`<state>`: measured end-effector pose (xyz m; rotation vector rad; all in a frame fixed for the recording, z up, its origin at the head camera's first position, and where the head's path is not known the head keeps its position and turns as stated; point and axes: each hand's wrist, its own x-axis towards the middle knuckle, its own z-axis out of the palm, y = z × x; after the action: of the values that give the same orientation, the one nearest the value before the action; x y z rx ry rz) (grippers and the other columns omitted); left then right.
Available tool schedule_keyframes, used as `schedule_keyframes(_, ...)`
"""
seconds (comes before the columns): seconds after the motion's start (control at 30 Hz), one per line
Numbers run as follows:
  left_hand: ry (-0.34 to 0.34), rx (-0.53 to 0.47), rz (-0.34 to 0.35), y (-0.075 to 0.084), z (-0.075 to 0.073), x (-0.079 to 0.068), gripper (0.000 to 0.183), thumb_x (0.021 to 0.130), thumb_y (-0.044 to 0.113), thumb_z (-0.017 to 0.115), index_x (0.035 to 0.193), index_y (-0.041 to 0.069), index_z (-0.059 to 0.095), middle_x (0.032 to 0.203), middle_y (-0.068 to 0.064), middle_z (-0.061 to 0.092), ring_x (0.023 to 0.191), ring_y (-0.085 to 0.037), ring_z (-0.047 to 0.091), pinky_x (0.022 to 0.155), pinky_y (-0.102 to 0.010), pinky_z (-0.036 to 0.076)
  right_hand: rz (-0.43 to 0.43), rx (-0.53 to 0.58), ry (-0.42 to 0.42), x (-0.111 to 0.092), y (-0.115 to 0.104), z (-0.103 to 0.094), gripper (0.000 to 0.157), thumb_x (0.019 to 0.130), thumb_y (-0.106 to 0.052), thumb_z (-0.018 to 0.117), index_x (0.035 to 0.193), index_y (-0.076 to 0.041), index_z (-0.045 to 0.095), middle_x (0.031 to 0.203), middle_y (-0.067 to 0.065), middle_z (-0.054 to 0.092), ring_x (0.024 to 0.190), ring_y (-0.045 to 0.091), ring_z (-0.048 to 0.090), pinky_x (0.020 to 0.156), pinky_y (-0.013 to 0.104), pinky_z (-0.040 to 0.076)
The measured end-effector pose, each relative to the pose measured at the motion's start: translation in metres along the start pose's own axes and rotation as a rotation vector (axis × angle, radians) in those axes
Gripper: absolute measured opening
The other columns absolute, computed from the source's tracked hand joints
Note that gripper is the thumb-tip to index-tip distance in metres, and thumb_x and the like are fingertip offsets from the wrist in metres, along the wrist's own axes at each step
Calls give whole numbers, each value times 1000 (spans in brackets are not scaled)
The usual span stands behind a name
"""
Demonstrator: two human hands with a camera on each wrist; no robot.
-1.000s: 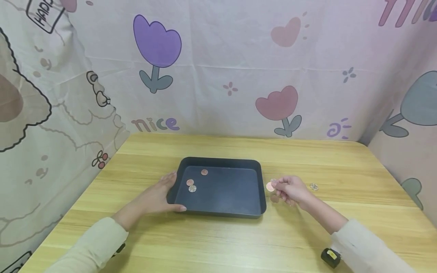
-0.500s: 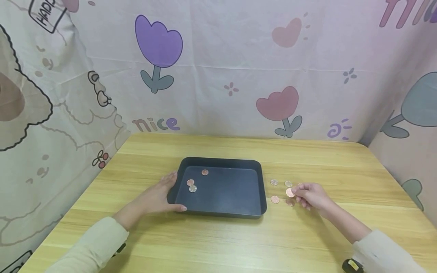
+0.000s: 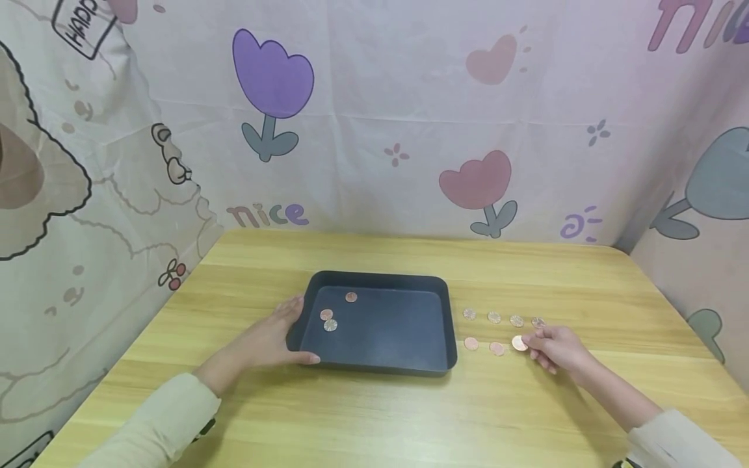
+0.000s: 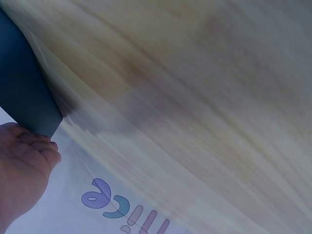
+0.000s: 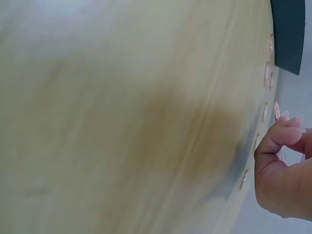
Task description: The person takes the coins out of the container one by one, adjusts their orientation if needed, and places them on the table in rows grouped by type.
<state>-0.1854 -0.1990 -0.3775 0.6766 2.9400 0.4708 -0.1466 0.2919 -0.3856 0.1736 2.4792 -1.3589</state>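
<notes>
Coins [image 3: 494,317]: small discs, some coppery, some silvery; the lot is split between table [image 3: 374,416], tray [image 3: 386,335] and one hand.
Far row [image 3: 516,321]: four on the table right of the tray, spaced apart; the rightmost lies just beside the right hand's fingers.
Near row [image 3: 497,349]: two coppery ones in plain sight, apart; the right wrist view shows further edges by the hand, so the full count is uncertain.
Tray coins [image 3: 330,325]: three; two touching or overlapping toward the left wall, one apart toward the far wall.
Held coin [image 3: 519,342]: pinched between thumb and fingers of the right hand [image 3: 556,351], at the right of the near row; seemingly raised off the table.
Left hand [image 3: 269,335]: rests against the tray's left end, thumb spread along the near edge, apparently steadying it.
Tray, condition: dark, shallow, rectangular, upright.
Change: the right hand has travelled rightward with its coin, from just beside the tray; coins it covered now show. Tray and its three coins have stayed put.
Bearing on the work: the held coin is well apart from the tray and unreleased; the tray's tally appears unaltered.
Backdrop: printed cloth [image 3: 363,78] behind the table.
</notes>
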Motion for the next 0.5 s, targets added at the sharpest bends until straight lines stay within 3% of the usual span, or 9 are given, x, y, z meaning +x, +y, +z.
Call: schedule_keyframes(0.5, 6, 4, 3, -2, 2, 0, 116, 63, 72, 60, 140, -6, 21, 148, -23, 20, 134, -42, 23, 107, -53, 28, 33, -71, 41, -2, 9, -1, 20, 86, -15, 54, 85, 3, 60, 54, -6, 51, 41, 1, 38, 38, 13, 34)
